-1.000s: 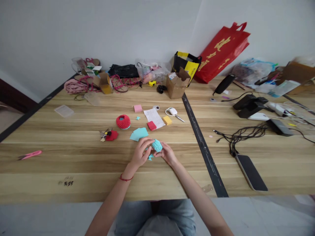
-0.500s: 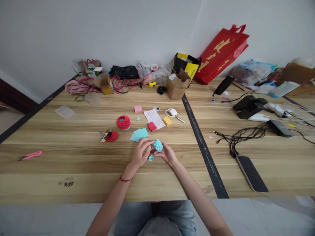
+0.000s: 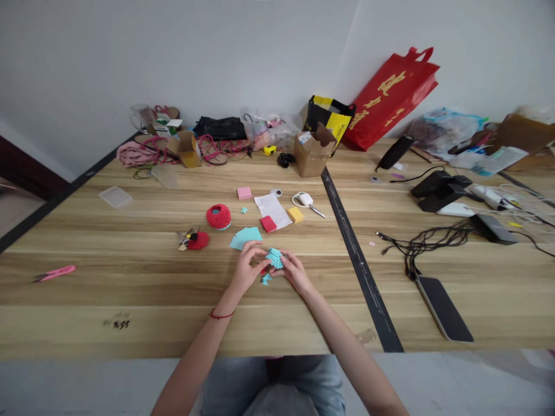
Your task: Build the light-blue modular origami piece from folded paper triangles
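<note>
Between my hands is a small light-blue piece of folded-paper work (image 3: 274,258), made of many little pointed units. My left hand (image 3: 248,270) grips its left side with thumb and fingers. My right hand (image 3: 296,271) is closed on its right side. Just below, several loose blue folded-paper pieces (image 3: 266,279) lie on the table, and a bit of red shows beneath my left fingers. Beyond my left hand are blue paper sheets (image 3: 245,237). Farther left stands a round red folded-paper ball (image 3: 218,216) with an opening on top and a blue base.
Pink (image 3: 244,193), red (image 3: 268,223) and yellow paper stacks (image 3: 295,215) lie around a written sheet (image 3: 272,209). White-handled scissors (image 3: 309,200) are behind them. A pink cutter (image 3: 55,273) lies far left. Cables (image 3: 429,242) and a power bank (image 3: 444,306) occupy the right.
The light-blue paper piece has turned and shifted slightly left between my hands. My left fingers now press against its side, and my right fingers have moved up along it.
</note>
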`<action>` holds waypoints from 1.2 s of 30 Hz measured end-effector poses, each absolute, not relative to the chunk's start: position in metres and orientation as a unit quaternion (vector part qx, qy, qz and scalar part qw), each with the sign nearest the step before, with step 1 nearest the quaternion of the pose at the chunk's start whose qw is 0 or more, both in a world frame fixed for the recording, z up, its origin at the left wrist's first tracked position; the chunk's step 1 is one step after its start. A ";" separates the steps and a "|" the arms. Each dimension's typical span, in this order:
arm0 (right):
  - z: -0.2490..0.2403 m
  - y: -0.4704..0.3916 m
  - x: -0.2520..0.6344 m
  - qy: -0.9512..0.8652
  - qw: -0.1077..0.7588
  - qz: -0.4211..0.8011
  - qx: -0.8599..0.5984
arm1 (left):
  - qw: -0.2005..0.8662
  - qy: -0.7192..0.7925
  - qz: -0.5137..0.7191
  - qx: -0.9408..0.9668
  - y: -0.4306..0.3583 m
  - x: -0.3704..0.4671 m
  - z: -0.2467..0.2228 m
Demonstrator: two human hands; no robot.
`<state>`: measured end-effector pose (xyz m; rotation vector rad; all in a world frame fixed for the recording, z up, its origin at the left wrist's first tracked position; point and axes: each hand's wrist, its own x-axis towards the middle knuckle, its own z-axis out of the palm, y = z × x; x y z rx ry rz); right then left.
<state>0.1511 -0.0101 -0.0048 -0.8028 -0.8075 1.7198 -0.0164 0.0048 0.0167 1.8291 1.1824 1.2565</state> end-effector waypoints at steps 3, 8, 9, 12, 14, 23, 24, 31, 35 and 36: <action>-0.006 -0.010 0.151 -0.345 0.514 0.708 -0.339 | 0.325 0.445 0.471 0.689 0.008 -0.019 0.012; -0.006 -0.009 0.152 -0.359 0.511 0.701 -0.343 | 0.355 0.430 0.447 0.699 0.010 -0.019 0.011; -0.006 -0.009 0.152 -0.362 0.510 0.700 -0.344 | 0.360 0.428 0.445 0.699 0.010 -0.019 0.012; -0.007 -0.009 0.152 -0.372 0.506 0.699 -0.343 | 0.374 0.427 0.444 0.693 0.009 -0.017 0.013; -0.008 -0.008 0.151 -0.374 0.507 0.698 -0.341 | 0.385 0.426 0.447 0.686 0.009 -0.017 0.011; -0.010 -0.011 0.146 -0.382 0.516 0.694 -0.326 | 0.448 0.428 0.448 0.644 0.008 -0.014 0.007; -0.009 -0.011 0.146 -0.384 0.516 0.694 -0.324 | 0.459 0.431 0.446 0.636 0.008 -0.014 0.008; -0.008 -0.012 0.146 -0.387 0.520 0.694 -0.314 | 0.512 0.447 0.450 0.579 0.011 -0.019 0.010; -0.008 -0.011 0.147 -0.379 0.523 0.694 -0.319 | 0.543 0.452 0.474 0.525 0.013 -0.020 0.012; -0.008 -0.011 0.147 -0.377 0.525 0.693 -0.320 | 0.552 0.452 0.481 0.510 0.014 -0.020 0.014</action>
